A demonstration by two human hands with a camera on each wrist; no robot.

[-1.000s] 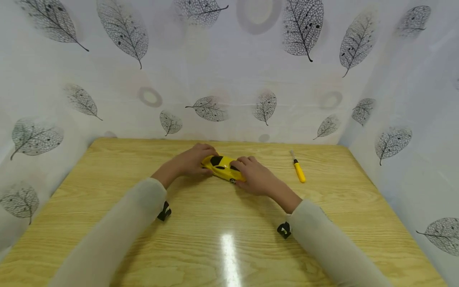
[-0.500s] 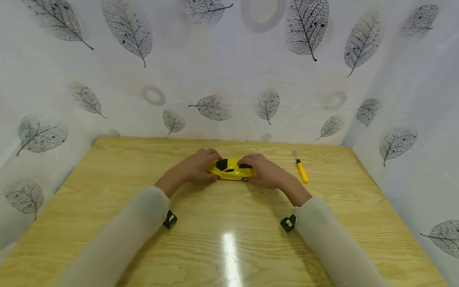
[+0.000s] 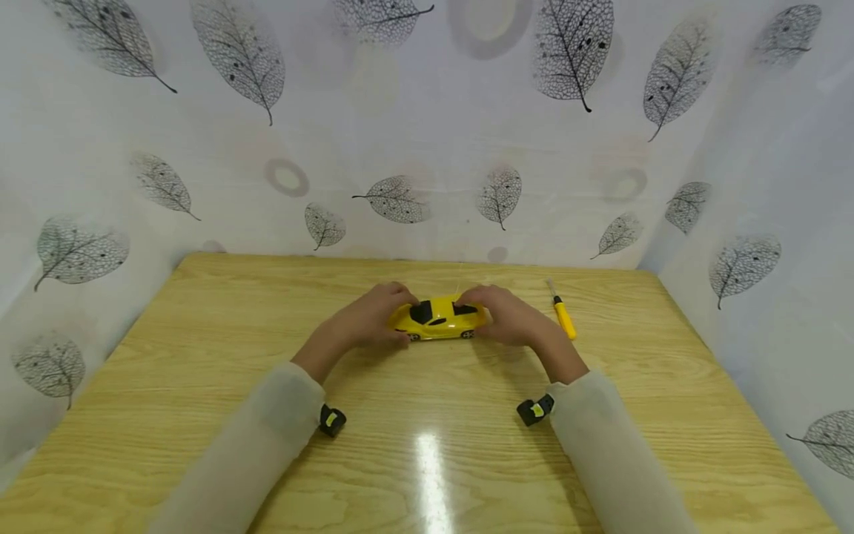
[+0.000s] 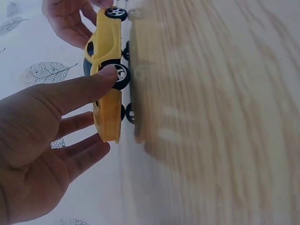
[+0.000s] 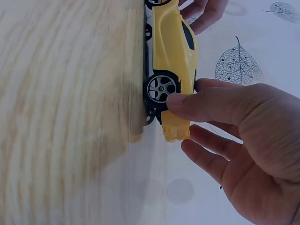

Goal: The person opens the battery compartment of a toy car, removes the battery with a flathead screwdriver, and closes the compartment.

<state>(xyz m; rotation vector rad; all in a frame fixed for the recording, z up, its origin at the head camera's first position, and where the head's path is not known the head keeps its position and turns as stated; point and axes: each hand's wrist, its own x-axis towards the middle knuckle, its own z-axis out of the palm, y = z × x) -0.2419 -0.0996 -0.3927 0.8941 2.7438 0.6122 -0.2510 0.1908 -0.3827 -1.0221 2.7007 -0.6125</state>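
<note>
A yellow toy car (image 3: 442, 324) with black windows stands side-on at the middle back of the table, its wheels right at the wooden surface. My left hand (image 3: 372, 317) pinches its left end; in the left wrist view the thumb (image 4: 89, 89) presses by a wheel while the fingers reach round the far side. At the other end my right hand (image 3: 510, 317) pinches the car the same way, thumb (image 5: 201, 105) against a silver-spoked wheel. Parts of the far side are hidden behind the body.
A screwdriver (image 3: 564, 319) with a yellow handle lies to the right of my right hand. The wooden table (image 3: 267, 297) meets a pale leaf-printed curtain (image 3: 427, 133) at its back and sides. Black camera mounts (image 3: 536, 409) sit on both wrists.
The car was slanted, its right end nearer me; both hands have turned it straight across the table and shifted it a little right. Both hands have kept their grip.
</note>
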